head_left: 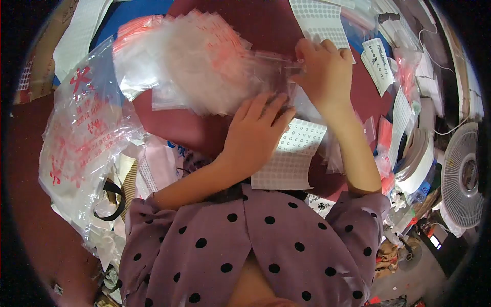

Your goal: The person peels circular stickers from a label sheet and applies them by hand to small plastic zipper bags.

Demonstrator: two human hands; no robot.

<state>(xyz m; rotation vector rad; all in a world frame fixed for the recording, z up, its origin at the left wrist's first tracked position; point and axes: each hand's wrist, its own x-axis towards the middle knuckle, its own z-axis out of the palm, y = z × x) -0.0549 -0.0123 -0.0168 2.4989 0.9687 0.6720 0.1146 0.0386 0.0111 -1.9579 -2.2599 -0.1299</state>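
My right hand [327,71] has its fingers curled and pinched at the edge of a clear plastic bag [271,69]. My left hand [255,133] lies lower and to the left, fingers stretched out at the near edge of the bags. Partly under its fingers is a white sticker sheet [304,135] printed with rows of the letter G, hanging over the table edge towards my lap. Left of both hands, a fanned pile of clear zip bags [194,61] with red strips is smeared by motion.
A dark red table [189,125] carries the work. Another sheet of round stickers [319,20] lies at the back. A large clear bag with red print [82,138] hangs at left. Labels [377,66], stacked packaging and a fan [463,176] crowd the right side.
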